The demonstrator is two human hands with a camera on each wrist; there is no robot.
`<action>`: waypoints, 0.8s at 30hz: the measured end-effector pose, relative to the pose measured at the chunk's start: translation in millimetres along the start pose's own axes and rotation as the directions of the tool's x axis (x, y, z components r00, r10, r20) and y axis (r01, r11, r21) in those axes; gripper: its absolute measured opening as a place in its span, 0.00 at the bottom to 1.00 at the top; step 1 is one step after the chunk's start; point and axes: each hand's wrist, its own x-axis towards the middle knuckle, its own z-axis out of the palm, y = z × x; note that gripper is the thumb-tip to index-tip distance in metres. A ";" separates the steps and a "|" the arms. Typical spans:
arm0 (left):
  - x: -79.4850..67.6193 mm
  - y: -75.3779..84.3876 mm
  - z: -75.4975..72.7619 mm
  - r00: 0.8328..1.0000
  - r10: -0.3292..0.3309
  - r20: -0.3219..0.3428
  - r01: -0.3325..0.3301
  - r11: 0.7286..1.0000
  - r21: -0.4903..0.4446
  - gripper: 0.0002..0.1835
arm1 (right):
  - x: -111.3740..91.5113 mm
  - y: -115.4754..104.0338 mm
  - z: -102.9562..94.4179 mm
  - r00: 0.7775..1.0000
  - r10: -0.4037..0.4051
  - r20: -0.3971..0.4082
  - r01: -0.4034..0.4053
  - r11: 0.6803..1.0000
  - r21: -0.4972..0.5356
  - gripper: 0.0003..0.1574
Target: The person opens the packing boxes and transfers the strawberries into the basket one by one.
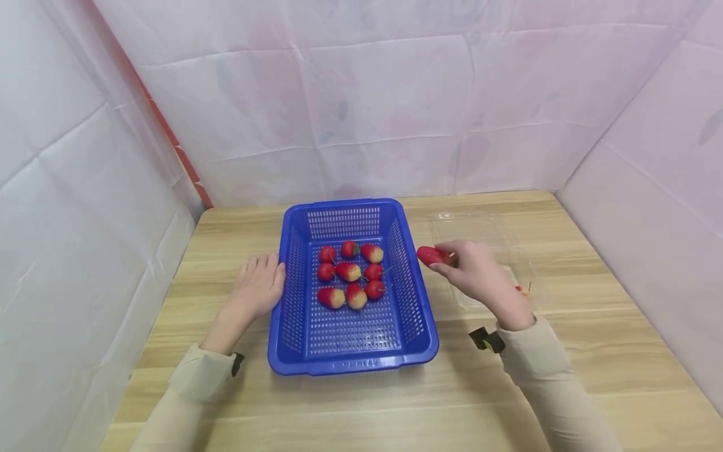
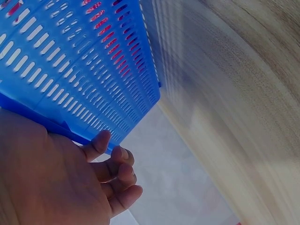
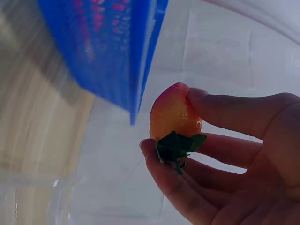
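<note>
A blue perforated plastic basket stands on the table, with several red-and-yellow strawberries and red cherries in its middle. My left hand lies at the basket's left rim, its fingers relaxed; the left wrist view has the fingertips right by the rim. Just outside the right rim, my right hand pinches a strawberry between thumb and fingers. Seen from the right wrist, this strawberry shows a yellow-orange side and green leaves at its stem end.
To the right of the basket lies an open clear plastic box, partly hidden under my right hand. A small red-and-yellow piece with a stem is inside it. Pale patterned cloth hangs behind the wooden table and along both sides.
</note>
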 end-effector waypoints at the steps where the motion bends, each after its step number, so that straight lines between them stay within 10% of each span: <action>1: 0.4 0.0 0.6 1.000 0.001 0.003 -0.001 1.000 0.002 0.19 | 0.9 -2.3 1.5 1.000 0.009 0.002 -0.009 1.000 0.012 0.17; 24: 0.6 -1.4 2.2 1.000 -0.004 -0.002 0.004 1.000 0.007 0.18 | 35.2 -53.2 40.3 0.996 -0.016 0.090 0.003 0.990 0.139 0.16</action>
